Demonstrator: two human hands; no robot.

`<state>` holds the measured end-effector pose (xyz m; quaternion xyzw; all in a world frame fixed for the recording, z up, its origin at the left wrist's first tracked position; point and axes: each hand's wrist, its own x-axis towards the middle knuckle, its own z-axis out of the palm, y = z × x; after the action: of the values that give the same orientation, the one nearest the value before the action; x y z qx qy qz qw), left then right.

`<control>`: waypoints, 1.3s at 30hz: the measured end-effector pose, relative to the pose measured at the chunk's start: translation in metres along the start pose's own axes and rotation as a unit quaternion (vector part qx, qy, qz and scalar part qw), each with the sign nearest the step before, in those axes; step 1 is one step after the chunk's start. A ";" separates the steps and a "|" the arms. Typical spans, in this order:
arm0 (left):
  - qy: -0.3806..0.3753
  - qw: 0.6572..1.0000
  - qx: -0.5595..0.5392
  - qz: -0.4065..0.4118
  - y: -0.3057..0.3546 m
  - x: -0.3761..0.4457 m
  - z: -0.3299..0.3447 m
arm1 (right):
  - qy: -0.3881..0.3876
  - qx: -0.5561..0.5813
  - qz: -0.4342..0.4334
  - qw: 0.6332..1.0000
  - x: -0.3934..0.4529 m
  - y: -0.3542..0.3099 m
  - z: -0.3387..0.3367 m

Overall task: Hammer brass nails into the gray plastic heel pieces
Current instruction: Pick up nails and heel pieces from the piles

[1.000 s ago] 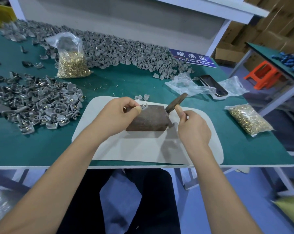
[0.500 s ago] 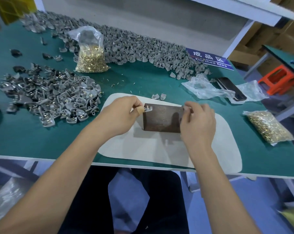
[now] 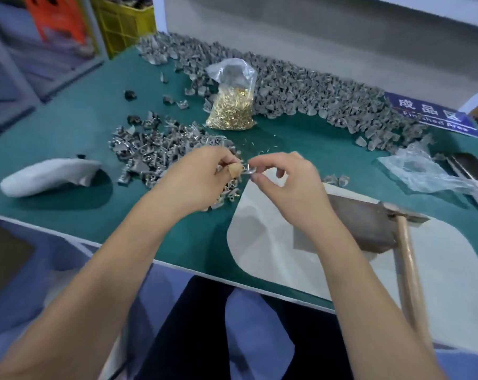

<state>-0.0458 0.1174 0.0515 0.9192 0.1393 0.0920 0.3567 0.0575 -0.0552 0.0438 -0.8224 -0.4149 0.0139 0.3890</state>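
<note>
My left hand (image 3: 202,176) and my right hand (image 3: 284,182) meet over the green table, both pinching one small gray heel piece (image 3: 248,171) between their fingertips. Under and behind my left hand lies a loose pile of gray heel pieces (image 3: 155,152). A clear bag of brass nails (image 3: 231,105) stands behind that pile. The hammer (image 3: 407,264) lies untouched at the right, its head on the dark metal block (image 3: 369,220) and its wooden handle pointing toward me. The block sits on a white mat (image 3: 259,242).
A long heap of gray heel pieces (image 3: 300,89) runs along the back wall to a blue sign (image 3: 429,113). A white cloth bundle (image 3: 48,175) lies at the left. Crumpled clear plastic (image 3: 424,171) and a dark flat object lie at the right. The table's front edge is close.
The view has swung left. My right hand has let go of the hammer, which now lies on the block. Both hands moved left off the block to the heel pile, holding the piece together.
</note>
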 end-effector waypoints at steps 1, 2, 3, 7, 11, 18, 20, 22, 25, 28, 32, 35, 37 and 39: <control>0.006 1.000 0.004 -0.009 -0.006 -0.001 -0.007 | -0.001 0.004 -0.010 1.000 0.007 -0.003 0.007; 0.011 1.000 0.008 -0.020 -0.012 -0.002 -0.013 | -0.002 0.007 -0.018 1.000 0.014 -0.006 0.014; 0.017 0.999 0.012 -0.031 -0.019 -0.002 -0.018 | -0.005 0.008 -0.022 1.000 0.020 -0.009 0.021; 0.077 0.996 0.035 -0.038 -0.043 0.002 -0.032 | -0.029 0.012 -0.022 0.999 0.045 -0.020 0.053; 0.141 0.987 0.061 -0.051 -0.064 0.005 -0.034 | -0.034 -0.023 -0.017 0.999 0.065 -0.029 0.078; 0.162 0.984 0.004 -0.068 -0.082 -0.003 -0.044 | -0.036 -0.027 -0.050 0.998 0.074 -0.031 0.087; 0.176 0.982 0.004 -0.064 -0.081 -0.003 -0.045 | -0.028 -0.029 -0.049 0.998 0.072 -0.025 0.079; 0.203 0.978 0.013 -0.040 -0.075 0.001 -0.041 | -0.015 -0.038 -0.037 0.998 0.068 -0.014 0.064; 0.204 0.979 0.003 0.025 -0.047 0.016 -0.021 | 0.010 -0.054 -0.006 0.998 0.055 0.012 0.031; 0.145 0.985 -0.039 0.086 -0.005 0.036 0.019 | 0.037 -0.082 0.047 0.995 0.031 0.044 -0.010; 0.100 0.984 -0.063 0.136 0.042 0.048 0.077 | 0.063 -0.107 0.121 0.985 -0.008 0.082 -0.060; 0.073 0.988 -0.074 0.115 0.059 0.052 0.109 | 0.080 -0.112 0.153 0.979 -0.027 0.104 -0.087; 0.046 0.994 -0.029 0.090 0.065 0.057 0.119 | 0.090 -0.111 0.165 0.976 -0.031 0.117 -0.098; 0.026 0.996 0.035 0.071 0.065 0.061 0.120 | 0.094 -0.108 0.167 0.976 -0.032 0.126 -0.102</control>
<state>0.0566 0.0159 0.0131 0.9361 0.0857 0.1363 0.3126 0.1559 -0.1864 0.0237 -0.9148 -0.2325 -0.0439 0.3273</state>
